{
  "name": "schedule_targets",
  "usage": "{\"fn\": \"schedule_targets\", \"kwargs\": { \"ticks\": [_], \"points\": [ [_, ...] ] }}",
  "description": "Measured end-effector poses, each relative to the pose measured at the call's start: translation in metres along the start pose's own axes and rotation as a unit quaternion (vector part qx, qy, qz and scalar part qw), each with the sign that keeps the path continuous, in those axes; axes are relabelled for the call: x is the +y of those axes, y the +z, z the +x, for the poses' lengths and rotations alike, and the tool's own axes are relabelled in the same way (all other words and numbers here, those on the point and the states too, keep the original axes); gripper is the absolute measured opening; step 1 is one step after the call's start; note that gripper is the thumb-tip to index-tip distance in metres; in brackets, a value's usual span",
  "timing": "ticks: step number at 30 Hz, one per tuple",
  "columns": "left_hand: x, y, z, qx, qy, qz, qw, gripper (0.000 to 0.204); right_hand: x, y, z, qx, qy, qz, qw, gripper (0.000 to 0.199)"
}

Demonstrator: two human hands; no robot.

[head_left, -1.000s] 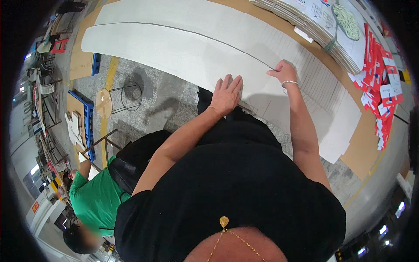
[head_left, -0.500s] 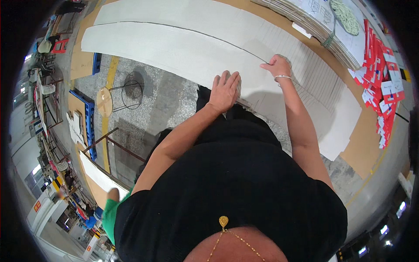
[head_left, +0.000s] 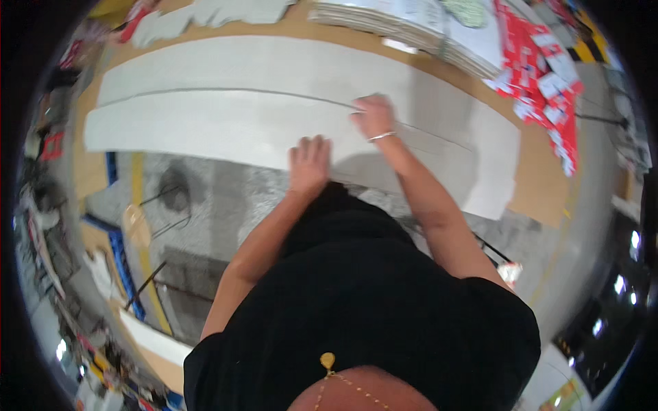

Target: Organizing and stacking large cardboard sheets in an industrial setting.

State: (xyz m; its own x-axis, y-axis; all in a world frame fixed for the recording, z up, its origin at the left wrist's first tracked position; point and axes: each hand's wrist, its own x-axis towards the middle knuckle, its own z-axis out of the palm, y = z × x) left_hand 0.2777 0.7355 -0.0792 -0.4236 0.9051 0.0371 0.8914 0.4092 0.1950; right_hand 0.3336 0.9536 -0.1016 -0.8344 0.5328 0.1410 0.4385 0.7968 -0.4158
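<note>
Long white sheets (head_left: 205, 127), like card or thick paper, lie across the brown board on the table, with a dark seam between two of them. My left hand (head_left: 310, 164) rests open and flat on the near sheet, close to its front edge. Farther right, my right hand (head_left: 375, 118), with a bracelet at the wrist, is closed with thumb and fingers pinched on the sheet's edge at the seam. Motion blurs its fingertips. To the right of it, a fainter line continues over the sheets.
Behind the sheets stands a tied stack of flat cardboard (head_left: 384, 24), with a green cord bundle (head_left: 465, 11) on top. Red and white printed pieces (head_left: 538, 75) are heaped at the right. Torn-edged white sheets (head_left: 212, 12) lie far left. A round stool (head_left: 137, 226) stands on the floor at left.
The whole view has shifted, so table and hands appear farther left. The fanned lines right of my right hand have given way to a smoother surface. Both hands keep about the same positions.
</note>
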Motion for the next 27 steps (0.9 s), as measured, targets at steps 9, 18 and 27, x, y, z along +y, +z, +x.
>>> {"fn": "schedule_targets", "kwargs": {
  "ticks": [9,18,27],
  "points": [
    [0.016,-0.002,0.006,-0.035,-0.046,-0.031,0.998,0.059,0.016,-0.026,-0.019,0.024,0.007,0.034,0.999,0.036],
    [0.067,-0.009,-0.002,0.098,-0.179,-0.100,0.974,0.053,0.299,-0.135,-0.065,0.038,0.124,-0.205,0.970,0.041],
    [0.326,0.090,-0.022,-0.046,-0.498,-0.835,0.229,0.055,0.422,-0.175,-0.034,-0.137,0.087,-0.160,0.974,0.046]
  ]
}}
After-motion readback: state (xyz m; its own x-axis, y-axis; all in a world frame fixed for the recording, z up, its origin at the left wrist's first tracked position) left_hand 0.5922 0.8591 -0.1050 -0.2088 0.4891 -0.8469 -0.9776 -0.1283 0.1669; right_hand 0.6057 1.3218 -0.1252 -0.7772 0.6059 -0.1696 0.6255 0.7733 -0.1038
